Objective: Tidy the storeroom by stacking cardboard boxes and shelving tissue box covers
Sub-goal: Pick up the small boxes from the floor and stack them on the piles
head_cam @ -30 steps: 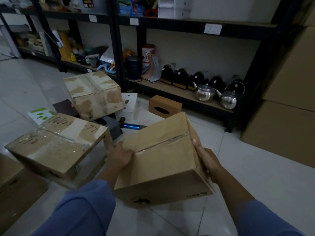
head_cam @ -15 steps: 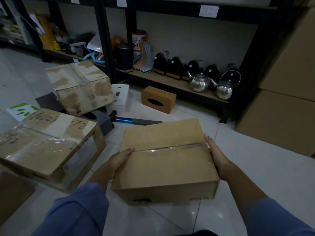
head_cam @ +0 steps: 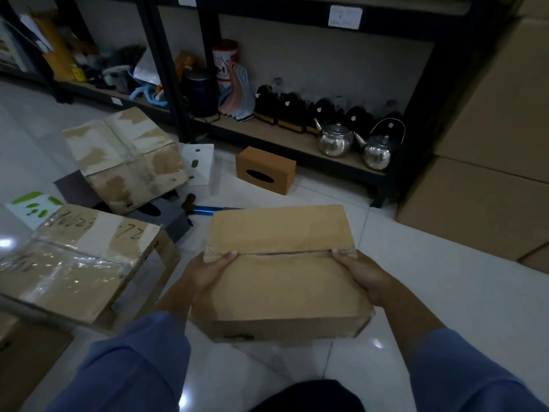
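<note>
I hold a taped cardboard box (head_cam: 279, 272) above the floor, level in front of me. My left hand (head_cam: 205, 272) grips its left side with the thumb on the top flap. My right hand (head_cam: 361, 272) grips its right side the same way. A larger taped box (head_cam: 77, 263) with handwriting lies on the floor at the left. Behind it a stained box (head_cam: 124, 156) stands tilted. A brown tissue box cover (head_cam: 266, 169) sits on the floor before the shelf. A white cover (head_cam: 197, 165) and a grey cover (head_cam: 166, 215) lie near the stained box.
A black shelf rack (head_cam: 297, 144) runs along the back wall with two steel kettles (head_cam: 353, 144), black items and a dark canister. Large stacked cartons (head_cam: 490, 173) stand at the right. A blue-handled tool (head_cam: 205, 208) lies on the tiled floor. Flat cardboard (head_cam: 26, 358) lies at lower left.
The box I hold has levelled out from a tilt and come closer to me. My thumbs now lie on its top flaps. The view has shifted down.
</note>
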